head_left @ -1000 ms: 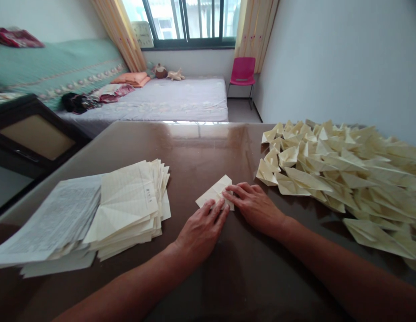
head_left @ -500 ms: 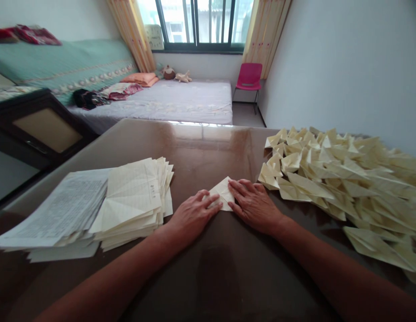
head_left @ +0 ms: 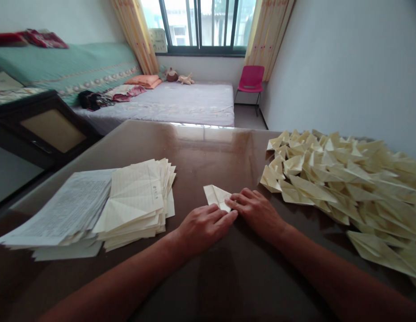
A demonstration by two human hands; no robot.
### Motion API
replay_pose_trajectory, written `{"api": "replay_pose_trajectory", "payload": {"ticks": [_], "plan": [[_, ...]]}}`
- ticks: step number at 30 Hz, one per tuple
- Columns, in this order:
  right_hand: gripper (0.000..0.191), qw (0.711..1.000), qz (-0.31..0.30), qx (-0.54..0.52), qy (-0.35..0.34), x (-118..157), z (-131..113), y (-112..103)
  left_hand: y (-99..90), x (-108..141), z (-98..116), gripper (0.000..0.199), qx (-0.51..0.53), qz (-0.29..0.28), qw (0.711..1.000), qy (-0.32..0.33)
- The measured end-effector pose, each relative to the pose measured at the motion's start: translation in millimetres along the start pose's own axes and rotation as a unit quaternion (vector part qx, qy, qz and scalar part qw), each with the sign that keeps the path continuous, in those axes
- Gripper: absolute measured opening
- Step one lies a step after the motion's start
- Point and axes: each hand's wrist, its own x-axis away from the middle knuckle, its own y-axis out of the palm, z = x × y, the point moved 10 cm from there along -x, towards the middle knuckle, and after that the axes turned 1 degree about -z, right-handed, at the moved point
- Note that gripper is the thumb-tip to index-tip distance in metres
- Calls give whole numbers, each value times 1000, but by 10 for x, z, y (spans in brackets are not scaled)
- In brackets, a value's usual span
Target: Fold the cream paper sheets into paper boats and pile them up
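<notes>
A small piece of folded cream paper (head_left: 215, 195) lies on the brown tabletop in front of me, one pointed part angled up to the left. My left hand (head_left: 208, 226) is along its near edge, fingers bent together and the index finger reaching toward the right corner. On that right corner my right hand (head_left: 256, 212) closes its thumb and fingers over the paper. The two hands almost touch at the fingertips. Part of the paper's near side is hidden under the fingers.
Left of my hands sit a stack of creased cream sheets (head_left: 132, 190) and a stack of printed paper (head_left: 67, 208). A large heap of folded paper pieces (head_left: 331, 174) covers the table's right side. Beyond the table (head_left: 191, 165) are a bed (head_left: 194, 100) and a pink chair (head_left: 251, 79).
The folded paper has been turned, its upper point now toward the left. My left hand has shifted right and nearer to me, and my right hand has curled over the right corner.
</notes>
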Motion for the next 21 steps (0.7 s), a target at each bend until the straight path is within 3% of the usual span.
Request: {"api": "replay_pose_trajectory", "payload": {"ticks": [3, 6, 9, 11, 15, 21], "plan": [[30, 997, 31, -61, -42, 7, 115, 18, -61, 29, -311, 31, 46, 20, 996, -75], [30, 984, 79, -139, -74, -13, 228, 10, 64, 62, -519, 41, 84, -36, 992, -85], [27, 966, 109, -220, -86, -62, 292, 15, 209, 99, -563, 57, 111, -90, 988, -62], [27, 958, 113, -249, -81, -97, 306, 32, 251, 117, -575, 51, 104, -101, 988, -58], [32, 964, 93, -237, -74, -114, 262, 53, 253, 124, -530, 35, 80, -92, 992, -28], [38, 969, 26, -238, -54, -21, 185, -28, 239, 108, -489, 36, 74, -65, 994, -53]]}}
